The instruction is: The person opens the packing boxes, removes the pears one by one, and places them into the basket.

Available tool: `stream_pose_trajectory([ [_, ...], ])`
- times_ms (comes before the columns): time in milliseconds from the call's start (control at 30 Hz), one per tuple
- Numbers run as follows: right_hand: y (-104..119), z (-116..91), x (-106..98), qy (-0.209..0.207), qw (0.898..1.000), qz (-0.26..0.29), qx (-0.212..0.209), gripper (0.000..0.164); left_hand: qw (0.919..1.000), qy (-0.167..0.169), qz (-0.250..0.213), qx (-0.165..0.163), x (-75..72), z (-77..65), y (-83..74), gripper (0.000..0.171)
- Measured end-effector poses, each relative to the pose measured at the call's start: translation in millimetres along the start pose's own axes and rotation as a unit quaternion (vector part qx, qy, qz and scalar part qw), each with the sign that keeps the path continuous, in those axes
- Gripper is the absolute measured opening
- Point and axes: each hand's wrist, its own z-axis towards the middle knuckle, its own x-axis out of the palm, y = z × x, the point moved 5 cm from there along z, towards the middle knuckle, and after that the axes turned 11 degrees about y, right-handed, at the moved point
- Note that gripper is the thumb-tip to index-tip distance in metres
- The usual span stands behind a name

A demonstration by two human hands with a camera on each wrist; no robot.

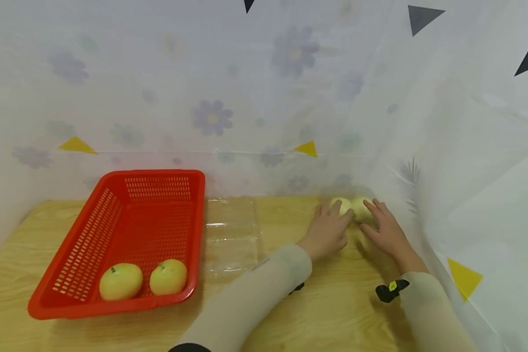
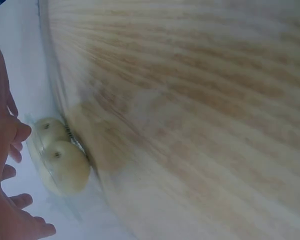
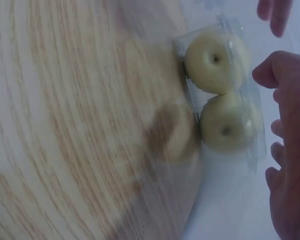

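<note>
A clear plastic box (image 3: pixel 257 145) stands at the back right of the table, against the wall covering. Inside it are two round pale-yellow fruits, like apples or Asian pears; one fruit (image 3: pixel 210 62) sits beside the other fruit (image 3: pixel 225 125). My left hand (image 1: pixel 327 230) reaches across to the box's left, fingers spread and loosely bent. On the other side my right hand (image 1: pixel 387 237) has its fingers extended by the box. The right wrist view has the right thumb close to the box's upper edge, with nothing gripped.
A red plastic basket (image 1: pixel 200 215) stands at the left, holding a yellow fruit (image 1: pixel 121 282) and another yellow fruit (image 1: pixel 168 277) near its front wall. Between basket and hands lies a clear plastic container (image 1: pixel 233 252). White wall covering (image 1: pixel 479 195) borders the table's back and right.
</note>
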Motion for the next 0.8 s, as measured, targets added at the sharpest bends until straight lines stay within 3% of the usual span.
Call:
stream_pose_trajectory([
  [167, -8.0, 12.6, 3.3, 0.021, 1.0, 0.007, 0.005, 0.071, 0.9986, 0.039, 0.035, -0.006, 7.9, 15.0, -0.9, 0.071],
  [333, -12.8, 15.7, 9.8, 0.035, 0.999, 0.008, 0.018, 0.069, 0.9954, 0.09, 0.034, -0.001, 20.2, 16.4, -4.1, 0.077],
  [533, -12.7, 15.2, 13.2, 0.018, 1.0, -0.007, 0.011, 0.066, 0.9957, 0.077, 0.051, -0.011, 22.4, 19.4, -5.8, 0.087],
  [800, -13.5, 18.3, 15.7, 0.022, 1.0, -0.011, 0.017, 0.065, 0.9939, 0.1, 0.045, -0.006, 27.1, 24.7, -4.1, 0.088],
])
